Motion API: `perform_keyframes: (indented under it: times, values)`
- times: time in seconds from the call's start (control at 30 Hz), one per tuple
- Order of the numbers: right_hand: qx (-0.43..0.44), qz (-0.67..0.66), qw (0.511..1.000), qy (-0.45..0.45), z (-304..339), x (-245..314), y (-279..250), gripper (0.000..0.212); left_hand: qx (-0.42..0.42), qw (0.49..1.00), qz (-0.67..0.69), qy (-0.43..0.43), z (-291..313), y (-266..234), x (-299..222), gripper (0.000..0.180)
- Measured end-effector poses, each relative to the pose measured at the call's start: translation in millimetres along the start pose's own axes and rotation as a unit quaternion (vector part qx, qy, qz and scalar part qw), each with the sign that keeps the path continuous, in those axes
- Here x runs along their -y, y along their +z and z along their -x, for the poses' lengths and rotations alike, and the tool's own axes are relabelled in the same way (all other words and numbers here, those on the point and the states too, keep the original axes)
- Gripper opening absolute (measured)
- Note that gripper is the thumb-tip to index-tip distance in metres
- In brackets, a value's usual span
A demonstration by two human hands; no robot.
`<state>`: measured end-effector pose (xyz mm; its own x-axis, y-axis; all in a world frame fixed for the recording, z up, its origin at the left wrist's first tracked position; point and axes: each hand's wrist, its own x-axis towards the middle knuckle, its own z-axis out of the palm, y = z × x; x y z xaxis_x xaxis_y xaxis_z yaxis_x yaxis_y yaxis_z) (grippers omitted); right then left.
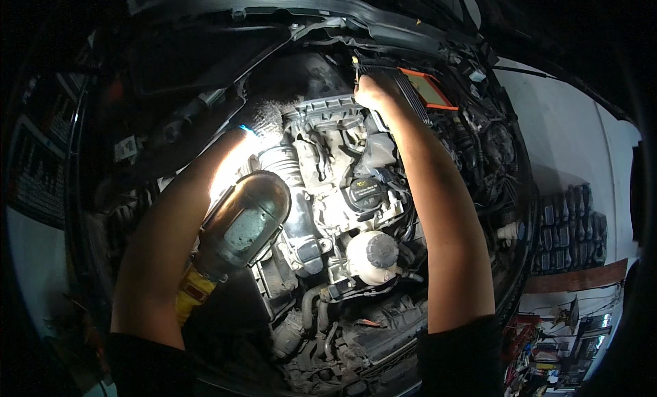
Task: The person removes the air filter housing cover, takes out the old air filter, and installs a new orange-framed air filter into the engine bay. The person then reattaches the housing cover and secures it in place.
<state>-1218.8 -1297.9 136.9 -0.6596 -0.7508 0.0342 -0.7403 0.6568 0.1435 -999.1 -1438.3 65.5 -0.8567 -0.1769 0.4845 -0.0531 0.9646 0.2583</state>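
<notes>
Both my arms reach over an open car engine bay (383,315). My left hand (265,122), in a grey knit glove with a blue cuff edge, is deep beside the ribbed air intake hose (282,161); its fingers are lost in shadow and glare. My bare right hand (369,92) is closed at the back of the engine. A small yellow-tipped piece (355,59) shows just above its fingers, but what they grip is hidden. To its right lies an orange-edged air filter (448,104). A lit work lamp (250,215) with a yellow handle (195,293) rests beneath my left forearm.
A black oil filler cap (367,194) and a whitish reservoir with a grey cap (373,253) stand between my arms. Hoses (311,311) run at the near side. Beyond the right fender are a white wall (547,116), stacked dark packages (568,226) and cluttered shelves (547,352).
</notes>
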Motion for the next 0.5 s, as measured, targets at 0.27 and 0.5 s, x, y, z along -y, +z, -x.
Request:
perform_keyframes:
  times: [0.27, 0.5]
  values:
    - [0.053, -0.018, 0.998, 0.025, 1, -13, -7, 0.062, 0.131, 0.957, 0.243, -0.086, -1, 33, 42, 0.048]
    - [-0.008, -0.207, 0.978, -0.019, 152, -64, -34, 0.044, 0.055, 0.998, 0.025, -0.022, 4, -13, 22, 0.040]
